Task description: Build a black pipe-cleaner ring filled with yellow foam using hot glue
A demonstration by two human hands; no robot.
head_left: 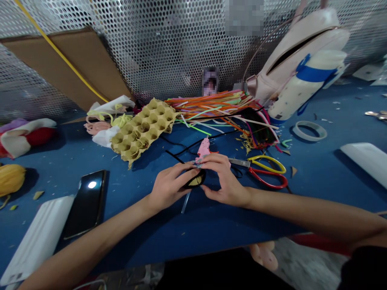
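Between my two hands is a small tan cup-like piece (197, 181) with a black fuzzy strip round its rim; it looks like cut egg carton. My left hand (169, 183) has its fingers closed on the left side of it. From the right, my right hand (225, 181) pinches the far rim, its thumb near the front edge. A pink object (203, 148) lies just beyond the fingertips, partly hidden. Under the hands a thin clear stick (186, 202) pokes out toward me. Scissors (266, 171) with yellow and red handles rest right of my right hand.
An egg carton (145, 129) and a heap of coloured pipe cleaners (208, 105) lie behind. On the left are a phone (86, 203), a white flat case (39, 237) and yellow yarn (12, 179). A tape roll (309, 131), bottle (308, 86) and bag (302, 44) stand right.
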